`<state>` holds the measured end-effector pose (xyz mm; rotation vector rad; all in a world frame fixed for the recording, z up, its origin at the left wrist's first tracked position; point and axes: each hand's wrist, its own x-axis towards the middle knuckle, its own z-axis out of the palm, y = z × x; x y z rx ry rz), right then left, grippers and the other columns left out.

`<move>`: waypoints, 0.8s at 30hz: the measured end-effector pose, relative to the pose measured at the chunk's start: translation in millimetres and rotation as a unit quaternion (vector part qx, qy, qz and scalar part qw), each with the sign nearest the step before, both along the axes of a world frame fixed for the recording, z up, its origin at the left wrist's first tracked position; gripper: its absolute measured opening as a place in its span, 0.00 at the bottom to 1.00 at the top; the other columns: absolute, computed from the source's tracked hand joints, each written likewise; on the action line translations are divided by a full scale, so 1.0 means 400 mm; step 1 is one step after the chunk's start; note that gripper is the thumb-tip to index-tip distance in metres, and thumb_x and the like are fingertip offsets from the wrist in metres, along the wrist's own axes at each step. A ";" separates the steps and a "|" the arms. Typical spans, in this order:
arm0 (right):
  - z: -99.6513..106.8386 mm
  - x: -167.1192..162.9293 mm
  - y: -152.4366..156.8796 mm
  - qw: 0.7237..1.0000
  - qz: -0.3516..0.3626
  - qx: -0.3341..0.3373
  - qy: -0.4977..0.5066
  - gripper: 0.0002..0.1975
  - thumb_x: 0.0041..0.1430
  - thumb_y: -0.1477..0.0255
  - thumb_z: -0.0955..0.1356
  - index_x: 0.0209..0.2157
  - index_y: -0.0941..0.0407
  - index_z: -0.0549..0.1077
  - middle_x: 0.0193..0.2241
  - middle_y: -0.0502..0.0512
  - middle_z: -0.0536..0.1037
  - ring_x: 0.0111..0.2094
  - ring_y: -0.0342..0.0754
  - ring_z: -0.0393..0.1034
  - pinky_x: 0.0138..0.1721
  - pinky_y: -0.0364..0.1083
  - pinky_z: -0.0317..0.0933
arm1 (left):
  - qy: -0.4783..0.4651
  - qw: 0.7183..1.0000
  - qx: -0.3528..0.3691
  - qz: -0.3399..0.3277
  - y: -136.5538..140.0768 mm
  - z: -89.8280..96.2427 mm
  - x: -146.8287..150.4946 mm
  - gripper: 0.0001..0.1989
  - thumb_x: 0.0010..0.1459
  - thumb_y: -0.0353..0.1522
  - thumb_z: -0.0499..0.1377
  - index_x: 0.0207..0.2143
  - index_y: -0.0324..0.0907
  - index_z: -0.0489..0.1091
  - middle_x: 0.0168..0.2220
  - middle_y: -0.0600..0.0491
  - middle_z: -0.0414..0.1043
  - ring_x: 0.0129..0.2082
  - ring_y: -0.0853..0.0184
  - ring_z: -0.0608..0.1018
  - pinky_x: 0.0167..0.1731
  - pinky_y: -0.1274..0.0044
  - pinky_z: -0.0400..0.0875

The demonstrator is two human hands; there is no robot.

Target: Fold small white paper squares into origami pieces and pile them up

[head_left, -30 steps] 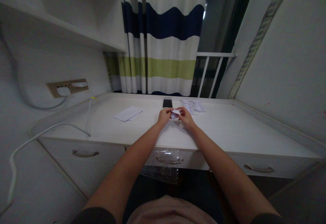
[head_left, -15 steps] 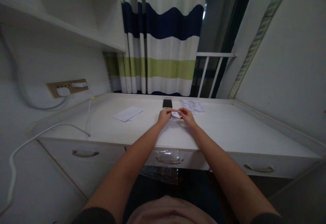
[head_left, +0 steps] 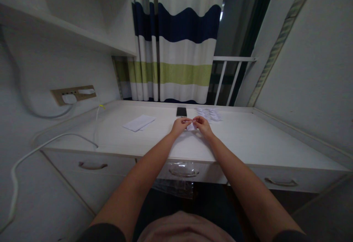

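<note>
A small folded piece of white paper (head_left: 191,126) is held just above the desk between my two hands. My left hand (head_left: 180,125) pinches its left side, fingers closed. My right hand (head_left: 202,124) grips the upper right part with thumb and fingertips. The fingertips of both hands nearly meet at the paper's top edge, and they cover part of it. Behind my hands lies a dark phone (head_left: 181,112). Several folded white paper pieces (head_left: 210,114) lie in a group beyond my right hand.
A stack of flat white paper sheets (head_left: 139,123) lies on the left of the white desk (head_left: 248,139). A white cable (head_left: 68,134) crosses the desk's left edge. Drawer handles (head_left: 183,174) line the front, with clear plastic around the middle one. A striped curtain (head_left: 187,51) hangs behind.
The paper between my hands has turned slightly, and its visible face now sits a little further right. Both hands keep nearly the same place, with small finger movements.
</note>
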<state>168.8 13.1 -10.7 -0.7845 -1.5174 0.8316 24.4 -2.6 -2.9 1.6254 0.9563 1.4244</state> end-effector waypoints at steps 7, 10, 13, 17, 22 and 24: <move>0.002 -0.001 -0.003 1.000 -0.012 -0.014 0.014 0.21 0.35 0.59 0.72 0.31 0.56 0.68 0.17 0.43 0.65 0.20 0.40 0.59 0.22 0.41 0.53 | -0.014 1.000 0.002 0.012 -0.001 0.004 -0.001 0.13 0.42 0.27 0.62 0.34 0.37 0.73 0.32 0.51 0.73 0.25 0.75 0.71 0.23 0.83 0.66; 0.008 -0.001 -0.006 0.999 -0.004 -0.039 -0.003 0.21 0.35 0.58 0.71 0.30 0.57 0.71 0.18 0.46 0.68 0.21 0.40 0.60 0.23 0.42 0.54 | -0.019 1.000 0.008 0.002 -0.006 0.008 -0.001 0.12 0.42 0.26 0.62 0.34 0.37 0.72 0.31 0.51 0.73 0.27 0.73 0.72 0.28 0.81 0.67; 0.013 0.000 -0.011 0.999 0.002 -0.049 -0.014 0.20 0.35 0.57 0.71 0.27 0.58 0.74 0.19 0.49 0.71 0.21 0.41 0.60 0.22 0.42 0.54 | -0.028 0.999 0.007 -0.013 -0.008 0.010 -0.002 0.12 0.42 0.25 0.62 0.34 0.36 0.71 0.29 0.52 0.73 0.28 0.73 0.73 0.29 0.81 0.67; 0.015 0.001 -0.016 0.999 0.007 -0.049 -0.007 0.19 0.34 0.57 0.72 0.26 0.58 0.75 0.20 0.50 0.72 0.21 0.41 0.61 0.23 0.43 0.55 | -0.044 0.999 0.006 -0.018 -0.004 0.008 -0.001 0.11 0.41 0.26 0.63 0.31 0.37 0.71 0.30 0.51 0.74 0.29 0.71 0.74 0.31 0.80 0.67; 0.014 0.004 -0.015 0.999 0.013 -0.042 -0.013 0.19 0.35 0.57 0.72 0.25 0.57 0.75 0.19 0.50 0.72 0.22 0.42 0.62 0.24 0.43 0.57 | -0.047 0.999 -0.004 -0.008 0.000 0.005 -0.001 0.07 0.42 0.27 0.63 0.28 0.36 0.72 0.28 0.51 0.75 0.28 0.71 0.74 0.28 0.81 0.66; 0.013 0.004 -0.014 0.999 0.011 -0.040 -0.019 0.19 0.35 0.56 0.72 0.25 0.57 0.75 0.18 0.50 0.71 0.22 0.43 0.63 0.23 0.44 0.57 | -0.044 0.999 -0.008 -0.007 0.001 0.005 -0.002 0.07 0.42 0.29 0.63 0.28 0.36 0.72 0.27 0.51 0.75 0.27 0.71 0.74 0.27 0.81 0.66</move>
